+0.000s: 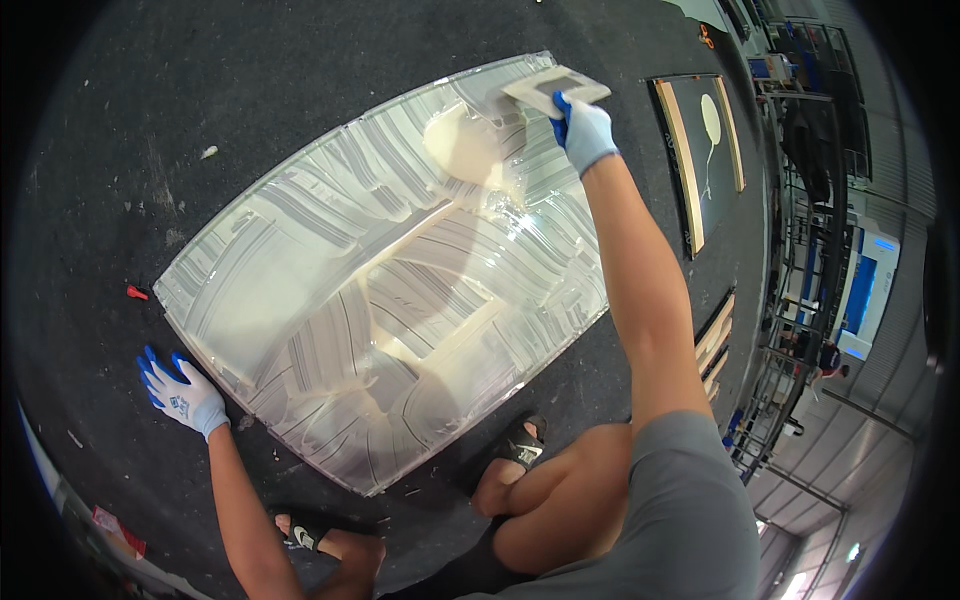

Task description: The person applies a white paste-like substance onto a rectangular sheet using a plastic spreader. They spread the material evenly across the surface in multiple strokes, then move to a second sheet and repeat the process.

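Note:
A large panel [270,320] lies on the dark surface, smeared with streaks of cream-coloured paste. Thicker paste [462,148] is pooled near its far right part, with a ridge running down toward the middle. At the panel's far right corner, my right hand [585,130], in a white and blue glove, is closed on a flat, pale rectangular spreader [556,88]. The spreader's underside is hidden, so I cannot tell whether it touches the paste. My left hand [185,392], gloved alike, rests with spread fingers on the dark surface beside the panel's left end.
To the right lies a dark board [712,150] with wooden strips and a pale paste blob. More wooden strips [714,340] lie nearer. Orange-handled scissors [706,37] are far right; a small red object [137,292] is at left. My sandalled feet [520,445] stand by the panel's near edge.

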A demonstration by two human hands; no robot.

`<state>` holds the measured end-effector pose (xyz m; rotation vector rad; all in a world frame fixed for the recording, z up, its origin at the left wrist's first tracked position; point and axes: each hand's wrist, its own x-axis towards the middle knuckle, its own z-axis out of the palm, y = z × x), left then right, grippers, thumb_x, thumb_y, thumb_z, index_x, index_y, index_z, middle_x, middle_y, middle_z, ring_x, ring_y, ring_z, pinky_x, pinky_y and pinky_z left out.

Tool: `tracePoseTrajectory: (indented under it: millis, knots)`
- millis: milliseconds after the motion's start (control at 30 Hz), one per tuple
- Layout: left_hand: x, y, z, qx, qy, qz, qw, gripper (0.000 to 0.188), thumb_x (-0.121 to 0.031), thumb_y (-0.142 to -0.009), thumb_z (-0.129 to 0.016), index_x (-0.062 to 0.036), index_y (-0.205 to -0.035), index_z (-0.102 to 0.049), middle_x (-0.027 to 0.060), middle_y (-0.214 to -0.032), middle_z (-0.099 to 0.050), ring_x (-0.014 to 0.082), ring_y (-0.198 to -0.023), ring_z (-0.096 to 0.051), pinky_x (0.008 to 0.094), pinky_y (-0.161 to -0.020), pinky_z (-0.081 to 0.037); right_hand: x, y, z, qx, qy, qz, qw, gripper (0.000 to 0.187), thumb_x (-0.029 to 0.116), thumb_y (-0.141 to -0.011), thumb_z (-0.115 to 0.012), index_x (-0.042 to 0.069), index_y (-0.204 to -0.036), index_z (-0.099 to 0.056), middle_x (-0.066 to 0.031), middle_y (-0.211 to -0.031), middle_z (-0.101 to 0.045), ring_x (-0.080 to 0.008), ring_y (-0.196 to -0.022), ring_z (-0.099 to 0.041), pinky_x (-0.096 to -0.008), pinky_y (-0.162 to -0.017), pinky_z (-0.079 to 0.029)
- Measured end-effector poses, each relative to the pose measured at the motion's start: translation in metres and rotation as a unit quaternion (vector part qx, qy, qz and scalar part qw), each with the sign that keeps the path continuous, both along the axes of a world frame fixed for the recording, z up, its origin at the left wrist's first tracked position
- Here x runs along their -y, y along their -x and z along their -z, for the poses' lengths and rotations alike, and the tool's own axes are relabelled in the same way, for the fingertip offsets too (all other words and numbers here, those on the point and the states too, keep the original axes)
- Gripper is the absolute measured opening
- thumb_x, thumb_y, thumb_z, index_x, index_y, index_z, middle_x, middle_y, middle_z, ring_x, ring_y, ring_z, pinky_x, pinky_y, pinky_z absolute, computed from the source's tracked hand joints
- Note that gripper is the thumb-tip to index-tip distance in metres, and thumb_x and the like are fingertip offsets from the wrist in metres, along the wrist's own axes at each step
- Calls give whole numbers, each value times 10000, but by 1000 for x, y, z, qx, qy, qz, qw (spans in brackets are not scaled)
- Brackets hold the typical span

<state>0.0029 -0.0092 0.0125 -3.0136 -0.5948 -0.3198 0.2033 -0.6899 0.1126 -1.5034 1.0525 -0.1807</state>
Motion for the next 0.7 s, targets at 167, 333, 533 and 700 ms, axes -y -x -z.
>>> tracePoseTrajectory:
  millis: [167, 333, 533, 700]
  knots:
    - [-1, -1, -1, 12, 5, 13, 1000, 580, -366, -1060, -517, -200, -1611, -448, 91, -1694, -399, 341, -1513, -407, 530, -1241, -282, -2, -41, 19, -34, -23, 35, 999, 101, 123, -935, -780, 62, -942, -700, -56, -823, -680, -168, -653, -675, -279, -531, -554]
    - [-2, 0, 1, 4, 12, 5, 1000, 581, -363, -1061, -514, -199, -1614, -446, 91, -1694, -398, 341, -1519, -398, 532, -1242, -277, -6, 7, 4, -29, -30, 70, 997, 118, 134, -928, -790, 66, -928, -694, -54, -790, -673, -164, -593, -640, -288, -475, -507]
    - [-3, 1, 3, 6, 11, 10, 1000, 577, -367, -1066, -510, -196, -1614, -445, 99, -1696, -394, 343, -1528, -386, 530, -1248, -268, -11, -11, 8, -1, -23, -26, 999, 138, 161, -925, -808, 88, -917, -692, -33, -725, -649, -140, -558, -613, -279, -450, -456]
    - [-2, 0, 1, 8, 10, 11, 1000, 578, -366, -1067, -514, -191, -1613, -447, 104, -1693, -397, 347, -1527, -388, 527, -1250, -265, 23, 6, 6, -76, 20, -38, 996, 183, 204, -903, -819, 89, -846, -690, -20, -709, -618, -148, -529, -557, -296, -440, -414]
